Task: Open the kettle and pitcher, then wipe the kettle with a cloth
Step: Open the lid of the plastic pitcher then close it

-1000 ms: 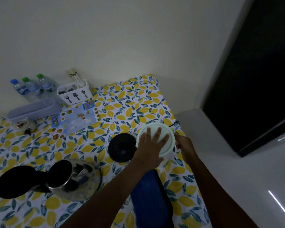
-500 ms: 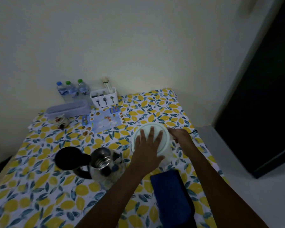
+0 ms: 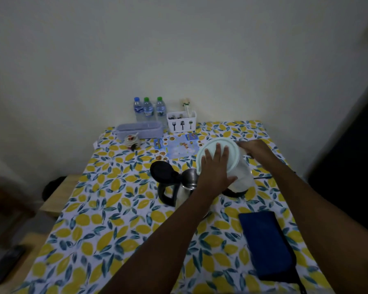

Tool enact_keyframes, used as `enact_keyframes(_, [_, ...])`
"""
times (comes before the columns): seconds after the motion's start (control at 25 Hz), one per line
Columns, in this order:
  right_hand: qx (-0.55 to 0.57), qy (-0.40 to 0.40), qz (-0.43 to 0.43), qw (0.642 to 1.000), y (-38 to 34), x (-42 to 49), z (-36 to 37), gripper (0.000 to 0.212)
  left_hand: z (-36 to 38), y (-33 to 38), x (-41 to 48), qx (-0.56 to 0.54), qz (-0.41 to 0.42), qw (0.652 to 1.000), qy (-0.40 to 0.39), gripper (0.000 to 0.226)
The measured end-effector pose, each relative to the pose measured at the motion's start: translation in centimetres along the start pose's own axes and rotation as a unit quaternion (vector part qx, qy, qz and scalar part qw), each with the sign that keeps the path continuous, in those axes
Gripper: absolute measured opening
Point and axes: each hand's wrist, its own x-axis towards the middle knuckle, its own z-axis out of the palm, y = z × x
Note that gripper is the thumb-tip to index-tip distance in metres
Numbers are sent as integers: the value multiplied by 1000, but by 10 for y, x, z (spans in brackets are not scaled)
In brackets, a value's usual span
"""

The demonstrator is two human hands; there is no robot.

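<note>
A white pitcher [image 3: 241,179] with a pale green lid [image 3: 232,148] stands right of centre on the lemon-print tablecloth [image 3: 106,209], tilted toward me. My left hand [image 3: 216,168] lies across the lid, fingers spread and thumb hooked around its rim. My right hand [image 3: 256,150] grips the pitcher's far right side. Just left of the pitcher is the steel kettle [image 3: 186,187], partly behind my left wrist, its black lid [image 3: 163,172] flipped open to the left. A folded dark blue cloth [image 3: 266,242] lies at the front right.
At the back by the wall stand three water bottles [image 3: 148,109], a white cutlery holder [image 3: 182,122], a grey box [image 3: 139,129] and a small jar [image 3: 132,141]. A picture mat [image 3: 179,147] lies behind the kettle. A dark base [image 3: 234,194] and cord [image 3: 262,177] sit by the pitcher.
The view has pulled back and risen, showing more wall and table. Both hands stay on the pitcher, which now tilts toward me and sits closer to the kettle.
</note>
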Motion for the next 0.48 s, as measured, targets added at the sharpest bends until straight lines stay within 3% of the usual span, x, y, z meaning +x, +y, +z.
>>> enact_keyframes(0.48, [-156,-28,-76,984,-28,-8,12,52,13,-1,-9,-80,-47,995,29,100])
